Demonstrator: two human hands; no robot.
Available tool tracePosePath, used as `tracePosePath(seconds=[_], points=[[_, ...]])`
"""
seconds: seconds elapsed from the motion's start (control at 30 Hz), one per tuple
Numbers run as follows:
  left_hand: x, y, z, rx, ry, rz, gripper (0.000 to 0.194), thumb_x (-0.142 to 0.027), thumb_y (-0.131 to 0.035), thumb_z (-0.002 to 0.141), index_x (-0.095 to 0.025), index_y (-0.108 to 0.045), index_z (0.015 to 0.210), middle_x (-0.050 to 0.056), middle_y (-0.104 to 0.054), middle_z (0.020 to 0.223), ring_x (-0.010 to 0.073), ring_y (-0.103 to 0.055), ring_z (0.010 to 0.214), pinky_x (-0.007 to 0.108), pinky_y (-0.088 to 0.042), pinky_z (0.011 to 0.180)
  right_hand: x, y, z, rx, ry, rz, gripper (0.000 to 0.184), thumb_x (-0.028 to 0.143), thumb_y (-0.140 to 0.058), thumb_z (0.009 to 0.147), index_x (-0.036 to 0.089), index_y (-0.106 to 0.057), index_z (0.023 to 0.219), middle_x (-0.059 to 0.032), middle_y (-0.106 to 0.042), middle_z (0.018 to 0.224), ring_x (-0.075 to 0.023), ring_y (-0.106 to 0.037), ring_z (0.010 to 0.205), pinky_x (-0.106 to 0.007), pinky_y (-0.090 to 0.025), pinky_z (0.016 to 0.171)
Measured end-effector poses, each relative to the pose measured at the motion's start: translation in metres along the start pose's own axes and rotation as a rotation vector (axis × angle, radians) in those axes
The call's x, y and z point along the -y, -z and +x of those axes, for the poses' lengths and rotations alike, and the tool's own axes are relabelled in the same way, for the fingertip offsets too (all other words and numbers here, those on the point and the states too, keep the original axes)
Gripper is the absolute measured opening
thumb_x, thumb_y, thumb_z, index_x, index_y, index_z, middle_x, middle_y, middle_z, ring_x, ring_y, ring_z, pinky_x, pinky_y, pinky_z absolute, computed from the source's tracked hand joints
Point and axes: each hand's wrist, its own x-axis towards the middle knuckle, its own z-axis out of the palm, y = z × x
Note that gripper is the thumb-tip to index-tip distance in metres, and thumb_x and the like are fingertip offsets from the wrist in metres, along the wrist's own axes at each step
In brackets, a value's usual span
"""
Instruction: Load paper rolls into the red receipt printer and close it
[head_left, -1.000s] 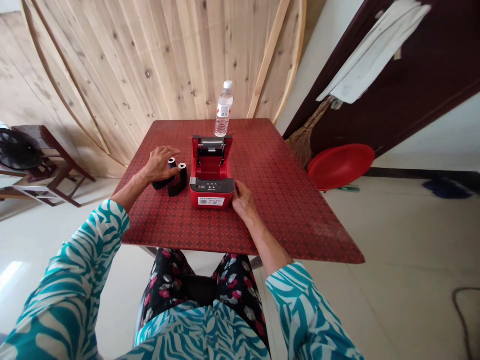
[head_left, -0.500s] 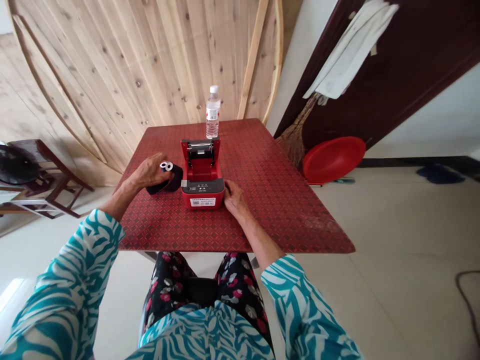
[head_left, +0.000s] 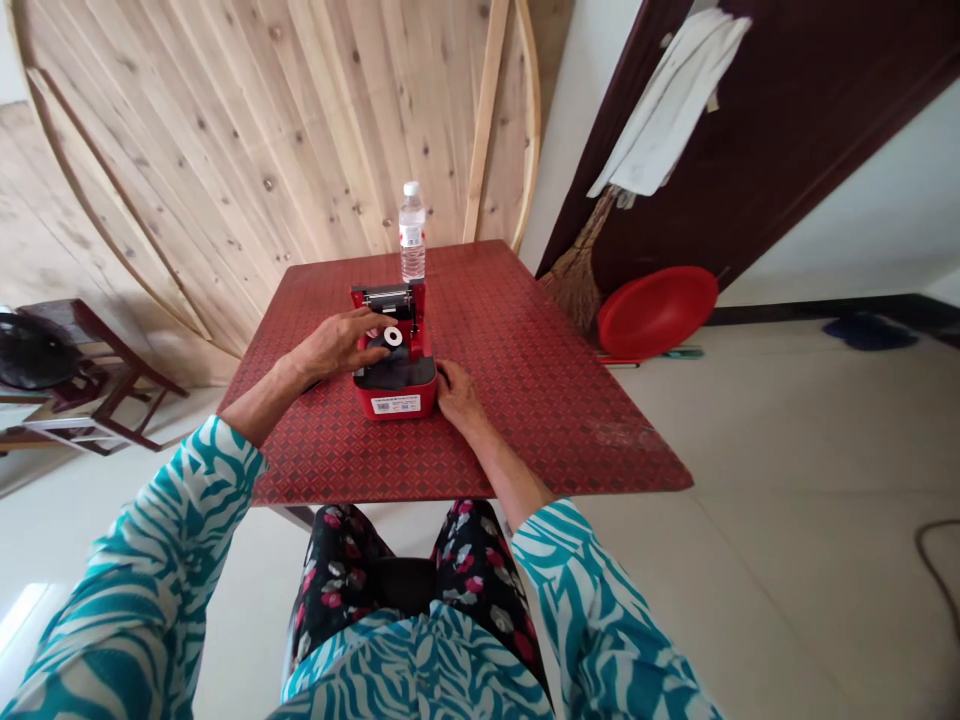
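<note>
A small red and black label printer [head_left: 397,404] stands on the table with its lid tipped up and back. My left hand [head_left: 343,343] is closed around a black ribbon roll [head_left: 393,338] with a white core, over the printer's open bay. Dark film [head_left: 397,375] from the roll hangs across the printer's front panel. Against the printer's right side, my right hand [head_left: 457,391] grips the body, its fingertips partly hidden. The inside of the bay is mostly covered by my left hand and the roll.
Behind the printer stands a clear water bottle [head_left: 412,235] on the red patterned table [head_left: 555,400]. A wooden panel [head_left: 337,130] leans at the back. Right of the table are a straw broom [head_left: 581,265] and a red basin [head_left: 660,312]; a wooden chair [head_left: 112,370] is at left.
My left hand has carried the ribbon roll rightward from beside the printer to over its open bay. The film now covers the front panel. My right hand stays at the printer's side.
</note>
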Motion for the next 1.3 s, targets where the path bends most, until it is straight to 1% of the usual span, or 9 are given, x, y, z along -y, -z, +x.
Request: tracePosePath(seconds=[0.23,0.4,0.57,0.67,0.8,0.97,1.03,1.13,1.3], points=[[0.022,-0.037,0.039,0.208,0.076,0.089,0.032,-0.026,-0.063,0.081,-0.019,-0.067,0.111,0.008,-0.071,0.103,0.0243,-0.066,0.095,0.032,-0.050,0.085,0.001,0.000,0.001,0.002,-0.025,0.006,0.028,0.019,-0.047,0.088,0.022,-0.069,0.105,-0.0081,-0.072,0.109,-0.0232,-0.065,0.108,-0.044,-0.047,0.100],[0.026,-0.034,0.049,0.290,0.093,0.166,0.031,-0.030,-0.065,0.082,-0.021,-0.068,0.111,0.009,-0.073,0.104,0.0266,-0.067,0.097,0.031,-0.049,0.082,0.002,0.001,0.002,0.020,-0.028,-0.027,0.030,0.019,-0.045,0.089,0.019,-0.069,0.107,-0.0119,-0.071,0.115,-0.0264,-0.064,0.111,-0.048,-0.046,0.101],[0.028,-0.031,0.049,0.266,0.087,0.268,0.029,-0.033,-0.066,0.080,-0.025,-0.073,0.107,0.008,-0.074,0.104,0.0289,-0.067,0.101,0.033,-0.048,0.087,-0.001,-0.001,0.003,0.015,-0.013,0.020,0.029,0.020,-0.044,0.089,0.021,-0.068,0.106,-0.0105,-0.072,0.113,-0.0251,-0.064,0.110,-0.049,-0.046,0.102],[0.030,-0.039,0.052,0.289,0.080,0.240,0.023,-0.023,-0.067,0.077,-0.026,-0.075,0.098,0.006,-0.075,0.102,0.0294,-0.067,0.102,0.034,-0.047,0.089,-0.003,-0.002,0.003,0.008,-0.011,0.035,0.028,0.022,-0.045,0.089,0.023,-0.068,0.106,-0.0086,-0.072,0.111,-0.0240,-0.063,0.110,-0.047,-0.046,0.102],[0.031,-0.052,0.061,0.345,0.131,0.175,0.019,-0.007,-0.063,0.071,-0.023,-0.074,0.073,0.006,-0.075,0.079,0.0289,-0.069,0.090,0.034,-0.046,0.082,-0.004,-0.001,0.002,0.005,-0.012,0.023,0.028,0.021,-0.046,0.089,0.024,-0.068,0.106,-0.0077,-0.072,0.110,-0.0230,-0.063,0.110,-0.044,-0.047,0.101],[0.035,-0.050,0.071,0.417,0.113,-0.012,0.022,-0.004,-0.061,0.069,-0.022,-0.070,0.061,0.004,-0.071,0.067,0.0240,-0.068,0.076,0.031,-0.046,0.075,-0.003,0.000,0.001,0.004,0.002,0.030,0.028,0.022,-0.047,0.088,0.025,-0.068,0.106,-0.0066,-0.072,0.109,-0.0225,-0.064,0.108,-0.043,-0.047,0.100],[0.035,-0.045,0.066,0.411,0.087,-0.122,0.020,-0.008,-0.062,0.072,-0.024,-0.073,0.069,0.002,-0.074,0.077,0.0225,-0.068,0.081,0.030,-0.047,0.078,-0.003,0.001,0.001,0.005,0.005,0.026,0.028,0.022,-0.047,0.087,0.025,-0.069,0.105,-0.0066,-0.073,0.108,-0.0229,-0.064,0.107,-0.044,-0.048,0.099],[0.031,-0.034,0.047,0.298,0.128,-0.330,0.015,-0.019,-0.065,0.078,-0.026,-0.077,0.085,0.000,-0.076,0.090,0.0215,-0.068,0.091,0.029,-0.050,0.084,-0.003,0.000,0.000,-0.006,0.011,0.011,0.029,0.021,-0.046,0.086,0.024,-0.069,0.103,-0.0064,-0.073,0.105,-0.0228,-0.064,0.105,-0.044,-0.048,0.098],[0.012,-0.018,-0.002,0.168,0.256,-0.549,0.032,-0.047,-0.063,0.086,-0.019,-0.077,0.093,0.002,-0.074,0.079,0.0225,-0.068,0.077,0.031,-0.054,0.073,-0.003,0.000,-0.001,-0.011,0.017,-0.007,0.030,0.021,-0.045,0.086,0.023,-0.069,0.103,-0.0079,-0.073,0.108,-0.0240,-0.065,0.105,-0.045,-0.049,0.096]])
